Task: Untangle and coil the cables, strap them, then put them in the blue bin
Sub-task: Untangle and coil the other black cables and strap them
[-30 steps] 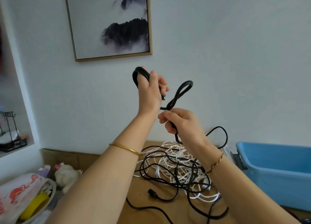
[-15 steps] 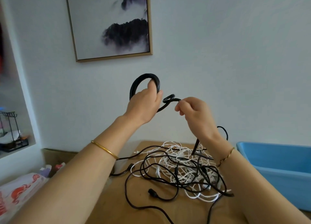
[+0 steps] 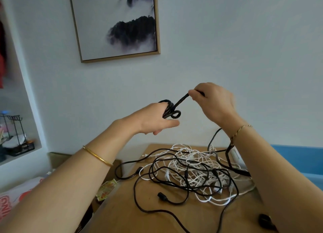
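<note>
Coil of black cable [image 3: 167, 112] looped round curled fingers of our left hand [image 3: 152, 121], raised above table [image 3: 122, 215]. Our right hand [image 3: 215, 104] pinches strand leading from it. Tangled cables [image 3: 192, 169], black and white, lie on table, blue bin [image 3: 300, 154] beside.

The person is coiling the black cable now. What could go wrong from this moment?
1. The black cable pinched by the right hand runs down into the tangled pile of white and black cables; pulling may tighten knots or drag the pile across the table.
2. The left hand holds the small coil with one finger stretched out, so loops might slip free.
</note>
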Motion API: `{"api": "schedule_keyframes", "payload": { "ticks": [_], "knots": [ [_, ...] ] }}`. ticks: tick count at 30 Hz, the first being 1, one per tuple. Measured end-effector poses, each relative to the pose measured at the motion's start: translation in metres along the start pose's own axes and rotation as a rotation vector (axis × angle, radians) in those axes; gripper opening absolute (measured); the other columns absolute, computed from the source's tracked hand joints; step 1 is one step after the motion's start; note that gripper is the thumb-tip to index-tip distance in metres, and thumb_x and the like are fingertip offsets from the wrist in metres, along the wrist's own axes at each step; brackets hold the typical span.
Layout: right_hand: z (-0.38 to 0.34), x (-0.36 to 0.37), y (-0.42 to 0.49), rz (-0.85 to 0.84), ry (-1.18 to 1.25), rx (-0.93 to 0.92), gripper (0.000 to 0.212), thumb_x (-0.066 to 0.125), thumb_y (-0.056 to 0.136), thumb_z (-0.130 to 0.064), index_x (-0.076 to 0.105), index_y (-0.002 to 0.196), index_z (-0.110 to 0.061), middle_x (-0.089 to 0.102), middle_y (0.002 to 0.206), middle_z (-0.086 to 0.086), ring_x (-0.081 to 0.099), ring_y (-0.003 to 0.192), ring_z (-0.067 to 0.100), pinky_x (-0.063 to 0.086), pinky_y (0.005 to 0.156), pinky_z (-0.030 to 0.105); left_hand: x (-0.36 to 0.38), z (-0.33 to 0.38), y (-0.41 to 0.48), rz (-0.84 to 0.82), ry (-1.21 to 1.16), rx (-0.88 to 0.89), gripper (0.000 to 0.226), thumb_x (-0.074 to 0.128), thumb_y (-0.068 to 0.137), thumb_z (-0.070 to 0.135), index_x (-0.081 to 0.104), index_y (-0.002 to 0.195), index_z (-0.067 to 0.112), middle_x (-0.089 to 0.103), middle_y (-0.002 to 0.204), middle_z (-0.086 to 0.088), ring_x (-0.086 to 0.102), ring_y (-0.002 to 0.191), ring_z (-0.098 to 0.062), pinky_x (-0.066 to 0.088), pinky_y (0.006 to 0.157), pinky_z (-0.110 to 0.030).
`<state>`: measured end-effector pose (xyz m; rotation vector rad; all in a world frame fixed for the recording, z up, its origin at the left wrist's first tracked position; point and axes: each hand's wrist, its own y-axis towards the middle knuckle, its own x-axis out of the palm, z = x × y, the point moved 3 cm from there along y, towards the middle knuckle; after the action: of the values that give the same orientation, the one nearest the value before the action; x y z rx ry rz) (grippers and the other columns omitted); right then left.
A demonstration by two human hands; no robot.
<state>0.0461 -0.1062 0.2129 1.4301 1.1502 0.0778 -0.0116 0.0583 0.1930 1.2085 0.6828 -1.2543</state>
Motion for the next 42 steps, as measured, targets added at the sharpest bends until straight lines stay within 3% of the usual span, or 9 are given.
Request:
{"api": "schedule_keyframes", "payload": {
  "ticks": [6, 10, 16, 19, 22, 27, 36, 39, 42],
  "knots": [
    [0.007, 0.008, 0.005, -0.044, 0.082, -0.032, 0.022, 0.045, 0.095, -0.034, 0.064, 0.098, -0.024, 0.062, 0.093, -0.003, 0.056, 0.088, 0.021, 0.039, 0.072, 0.033, 0.002, 0.0, -0.001, -0.135, -0.13, -0.055, 0.025, 0.04, 0.1, 0.035, 0.048, 0.096, 0.012, 0.052, 0.045, -0.003, 0.036, 0.031, -0.017, 0.032, 0.04, -0.021],
    [0.001, 0.011, -0.003, 0.218, -0.175, -0.461, 0.036, 0.061, 0.078, -0.004, 0.067, 0.107, -0.024, 0.063, 0.107, 0.001, 0.058, 0.098, 0.029, 0.036, 0.085, 0.038, -0.004, 0.003, -0.003, -0.186, -0.366, -0.041, 0.035, 0.039, 0.101, 0.032, 0.054, 0.114, 0.003, 0.045, 0.044, -0.004, 0.029, 0.031, -0.015, 0.03, 0.037, -0.021],
    [-0.008, 0.02, -0.016, 0.569, -0.205, -0.565, 0.007, 0.068, 0.083, -0.02, 0.07, 0.087, -0.016, 0.069, 0.087, -0.002, 0.066, 0.091, 0.021, 0.04, 0.098, 0.044, -0.008, 0.017, -0.005, -0.334, -0.697, 0.023, 0.049, 0.035, 0.101, 0.033, 0.053, 0.114, -0.01, 0.037, 0.042, -0.004, 0.018, 0.027, -0.006, 0.028, 0.032, -0.016],
    [-0.003, 0.025, -0.011, 0.451, -0.035, -0.567, 0.013, 0.061, 0.085, -0.023, 0.069, 0.081, -0.013, 0.068, 0.08, -0.002, 0.064, 0.08, 0.022, 0.037, 0.097, 0.037, -0.007, 0.014, -0.006, -0.359, -0.719, 0.013, 0.053, 0.039, 0.096, 0.037, 0.055, 0.113, -0.01, 0.033, 0.041, -0.004, 0.018, 0.027, -0.006, 0.027, 0.032, -0.016],
    [-0.005, 0.024, -0.007, 0.206, 0.164, -0.514, 0.024, 0.052, 0.086, -0.029, 0.069, 0.083, -0.011, 0.068, 0.079, -0.002, 0.062, 0.076, 0.025, 0.04, 0.084, 0.033, -0.009, 0.009, -0.005, -0.356, -0.748, 0.001, 0.054, 0.04, 0.09, 0.041, 0.055, 0.105, -0.009, 0.027, 0.037, -0.002, 0.018, 0.026, -0.008, 0.025, 0.032, -0.014],
    [-0.007, 0.022, 0.002, 0.037, 0.24, -0.427, 0.022, 0.056, 0.082, -0.025, 0.071, 0.087, -0.01, 0.069, 0.079, 0.0, 0.061, 0.074, 0.024, 0.042, 0.071, 0.033, -0.013, 0.003, -0.001, -0.335, -0.829, -0.019, 0.043, 0.037, 0.092, 0.041, 0.054, 0.085, 0.001, 0.028, 0.036, -0.002, 0.018, 0.024, -0.008, 0.022, 0.031, -0.011],
    [-0.016, 0.027, -0.003, -0.413, 0.633, -0.169, 0.017, 0.055, 0.093, -0.018, 0.067, 0.081, -0.014, 0.047, 0.064, -0.004, 0.042, 0.061, 0.01, 0.036, 0.059, 0.02, -0.031, -0.012, 0.005, 0.011, -0.826, -0.103, 0.04, 0.037, 0.101, 0.038, 0.045, 0.082, 0.004, 0.038, 0.036, -0.003, 0.018, 0.025, -0.006, 0.024, 0.031, -0.013],
    [-0.024, 0.024, -0.005, -0.372, 0.712, -0.139, 0.022, 0.061, 0.089, -0.021, 0.056, 0.071, -0.01, 0.038, 0.058, -0.007, 0.034, 0.053, 0.005, 0.028, 0.051, 0.017, -0.029, -0.014, 0.002, 0.106, -0.705, -0.154, 0.04, 0.036, 0.102, 0.04, 0.045, 0.086, 0.005, 0.042, 0.038, -0.001, 0.021, 0.026, -0.008, 0.025, 0.031, -0.014],
    [-0.027, 0.014, -0.002, -0.135, 0.718, -0.134, 0.02, 0.064, 0.088, -0.021, 0.06, 0.074, -0.008, 0.042, 0.056, -0.007, 0.037, 0.048, 0.002, 0.028, 0.048, 0.013, -0.024, -0.018, 0.0, 0.095, -0.588, -0.175, 0.04, 0.036, 0.102, 0.04, 0.047, 0.088, 0.004, 0.045, 0.04, -0.003, 0.024, 0.028, -0.012, 0.026, 0.034, -0.017]
  ]
}}
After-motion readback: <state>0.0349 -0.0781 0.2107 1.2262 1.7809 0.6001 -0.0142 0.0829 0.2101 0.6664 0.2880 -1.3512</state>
